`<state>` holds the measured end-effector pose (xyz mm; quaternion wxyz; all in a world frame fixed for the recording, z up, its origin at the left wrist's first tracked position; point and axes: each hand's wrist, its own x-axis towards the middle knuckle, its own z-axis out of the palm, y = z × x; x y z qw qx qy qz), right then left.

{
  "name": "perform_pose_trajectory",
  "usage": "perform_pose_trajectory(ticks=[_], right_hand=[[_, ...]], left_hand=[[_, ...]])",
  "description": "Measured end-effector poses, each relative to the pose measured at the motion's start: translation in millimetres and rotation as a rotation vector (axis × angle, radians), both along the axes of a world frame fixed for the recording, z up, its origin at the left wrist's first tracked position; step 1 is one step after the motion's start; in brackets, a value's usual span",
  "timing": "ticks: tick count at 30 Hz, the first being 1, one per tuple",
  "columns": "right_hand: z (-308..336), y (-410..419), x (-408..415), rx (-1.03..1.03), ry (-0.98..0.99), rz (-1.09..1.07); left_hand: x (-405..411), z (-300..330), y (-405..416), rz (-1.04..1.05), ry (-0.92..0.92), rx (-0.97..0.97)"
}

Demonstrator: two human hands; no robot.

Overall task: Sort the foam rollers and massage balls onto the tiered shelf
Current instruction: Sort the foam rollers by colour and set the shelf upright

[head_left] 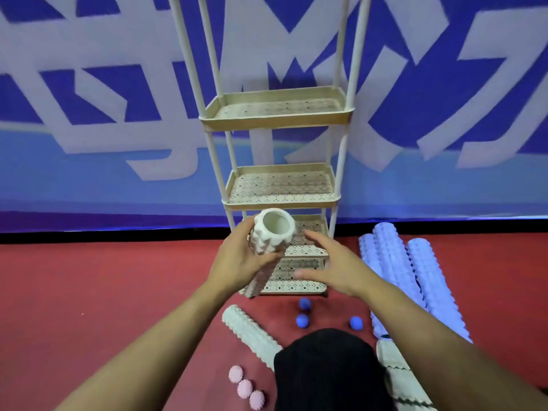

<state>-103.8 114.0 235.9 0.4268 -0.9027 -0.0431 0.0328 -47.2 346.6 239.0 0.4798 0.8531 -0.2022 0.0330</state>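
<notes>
A cream tiered shelf [281,200] with perforated trays stands against the blue wall. My left hand [237,259] grips a white ridged foam roller [271,238], held nearly upright in front of the lower tiers, hollow end toward me. My right hand [329,268] hovers open beside it, over the bottom trays, touching nothing. On the red floor lie another white roller [249,330], three lilac rollers [400,268], three blue balls [302,321] and three pink spiky balls [244,388].
A further white roller [397,372] lies at the lower right, partly hidden by my right arm. My dark-clothed knee [323,369] fills the bottom centre. The blue-and-white wall banner [118,114] stands close behind the shelf.
</notes>
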Motion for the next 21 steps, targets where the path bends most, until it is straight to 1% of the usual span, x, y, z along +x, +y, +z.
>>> perform_pose_trajectory(ticks=[4, 7, 11, 16, 19, 21], right_hand=[[23.1, -54.7, -44.2, 0.073, -0.033, -0.113], [39.4, -95.4, -85.5, 0.088, -0.088, -0.193], [48.4, -147.9, -137.6, 0.124, -0.122, -0.318], [23.8, -193.1, -189.5, 0.249, -0.118, -0.514], [1.6, -210.8, -211.4, 0.285, -0.116, -0.636], [-19.8, -222.7, -221.0, 0.289, -0.086, -0.680]], left_hand=[[-23.3, 39.9, -80.2, -0.111, -0.041, -0.109], [-47.1, 56.6, -142.0, -0.223, 0.003, -0.202], [-81.0, 67.6, -217.2, -0.332, 0.027, -0.261], [-122.4, 69.4, -285.4, -0.430, 0.130, -0.312], [-141.8, 49.1, -314.6, -0.470, 0.233, -0.330], [-151.7, 28.0, -330.5, -0.503, 0.299, -0.284]])
